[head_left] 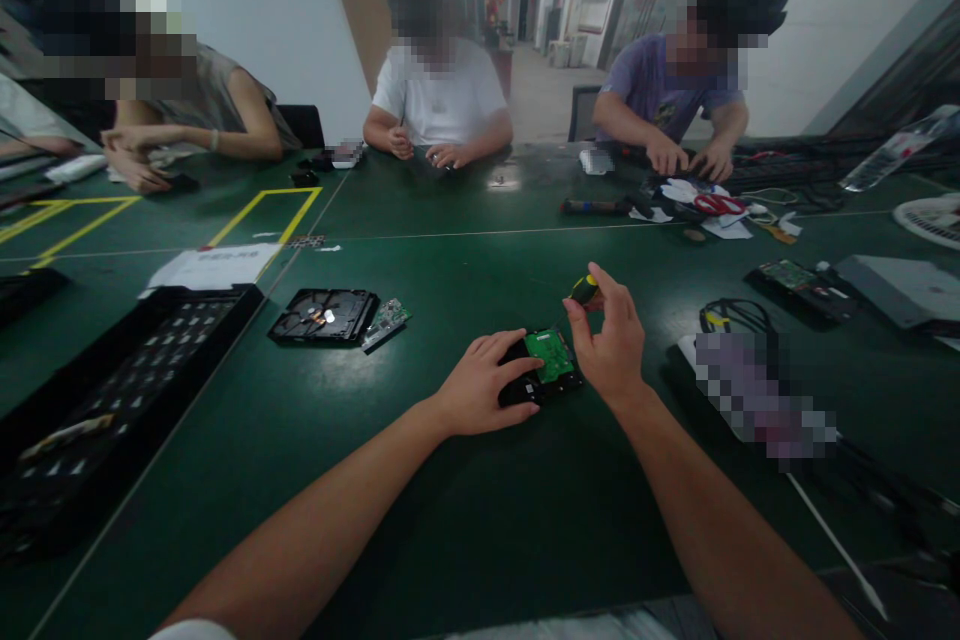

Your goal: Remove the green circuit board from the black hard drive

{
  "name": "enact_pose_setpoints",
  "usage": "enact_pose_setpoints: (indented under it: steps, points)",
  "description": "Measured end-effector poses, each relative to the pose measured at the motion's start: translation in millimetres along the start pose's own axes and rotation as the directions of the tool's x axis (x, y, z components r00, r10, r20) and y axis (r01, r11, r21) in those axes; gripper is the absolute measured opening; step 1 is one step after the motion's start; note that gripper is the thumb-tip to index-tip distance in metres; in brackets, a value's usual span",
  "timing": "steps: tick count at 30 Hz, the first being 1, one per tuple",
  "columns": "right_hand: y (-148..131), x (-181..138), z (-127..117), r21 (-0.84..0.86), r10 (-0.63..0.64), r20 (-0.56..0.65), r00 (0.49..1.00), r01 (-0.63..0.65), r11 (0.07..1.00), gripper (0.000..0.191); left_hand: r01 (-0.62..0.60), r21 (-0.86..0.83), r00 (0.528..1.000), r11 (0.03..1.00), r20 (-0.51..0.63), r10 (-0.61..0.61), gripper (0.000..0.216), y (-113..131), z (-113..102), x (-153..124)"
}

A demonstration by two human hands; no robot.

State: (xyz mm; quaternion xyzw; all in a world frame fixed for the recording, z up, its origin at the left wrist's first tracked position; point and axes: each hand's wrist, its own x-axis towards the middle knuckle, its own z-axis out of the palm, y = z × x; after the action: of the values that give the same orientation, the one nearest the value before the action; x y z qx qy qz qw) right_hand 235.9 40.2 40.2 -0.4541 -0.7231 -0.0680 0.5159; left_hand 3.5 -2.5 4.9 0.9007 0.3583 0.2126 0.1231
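Note:
A black hard drive (541, 372) with a green circuit board on top lies on the green table in front of me. My left hand (480, 388) rests on its left side, fingers curled over the case, holding it down. My right hand (611, 340) hovers over the drive's right end, fingers pinched around a small screwdriver (584, 289) with a black and yellow handle, which stands upright over the board.
An opened hard drive (324, 314) and a loose circuit board (385, 322) lie to the left. A black parts tray (112, 390) fills the left edge. More drives (799, 282) and cables (731, 315) sit at right. Three people work across the table.

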Motion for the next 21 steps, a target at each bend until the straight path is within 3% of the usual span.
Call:
enact_pose_setpoints:
  steps: [21]
  points:
    - [-2.7, 1.2, -3.5, 0.063, 0.005, 0.119, 0.993, -0.013, 0.998, 0.053, 0.002, 0.010, 1.000, 1.000, 0.003, -0.002, 0.064, 0.3, -0.9, 0.1]
